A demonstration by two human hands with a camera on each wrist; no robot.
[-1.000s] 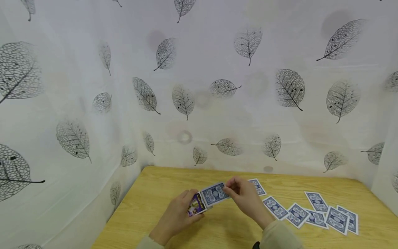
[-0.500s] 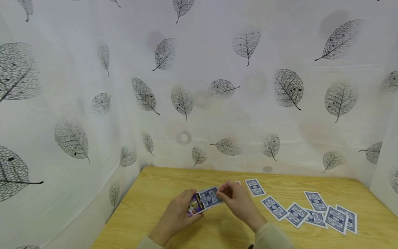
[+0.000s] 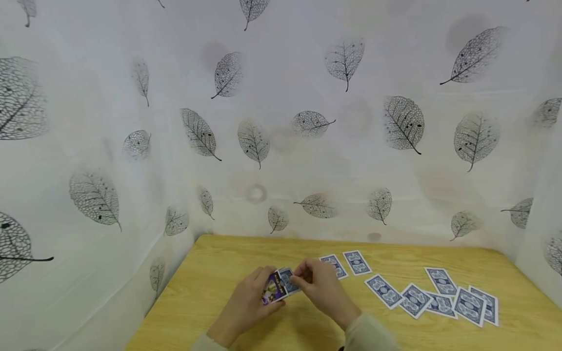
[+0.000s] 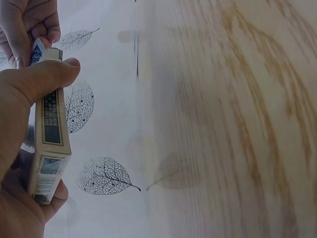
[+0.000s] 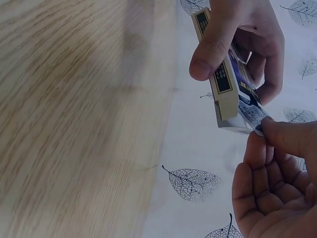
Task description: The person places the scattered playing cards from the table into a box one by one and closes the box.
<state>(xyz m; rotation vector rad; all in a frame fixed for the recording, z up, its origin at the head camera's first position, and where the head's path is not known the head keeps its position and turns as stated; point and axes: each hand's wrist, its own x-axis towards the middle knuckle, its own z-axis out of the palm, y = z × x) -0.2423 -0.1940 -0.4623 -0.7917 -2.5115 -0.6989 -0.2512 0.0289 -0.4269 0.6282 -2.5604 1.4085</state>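
Observation:
My left hand [image 3: 248, 304] grips a purple playing card box [image 3: 274, 288] between thumb and fingers, its open end turned to the right. In the left wrist view the cream edge of the box [image 4: 52, 119] shows dark printed panels. A blue-backed playing card [image 3: 288, 281] sits partly inside the box, its outer end sticking out. My right hand [image 3: 322, 292] pinches that end between thumb and index finger. The right wrist view shows the card [image 5: 252, 113] entering at the box mouth, beside a raised flap [image 5: 228, 110]. The right hand's other fingers curl loosely below.
Several blue-backed cards lie face down on the wooden table [image 3: 210, 263]: two near the back, one of them a card [image 3: 357, 263], and a loose overlapping group with a card [image 3: 470, 306] at the right. A leaf-printed curtain [image 3: 281, 170] borders the table's back and left.
My right hand has moved left toward the box, and the card has slid most of the way in. The left hand keeps its hold. A card behind the right hand has come into view.

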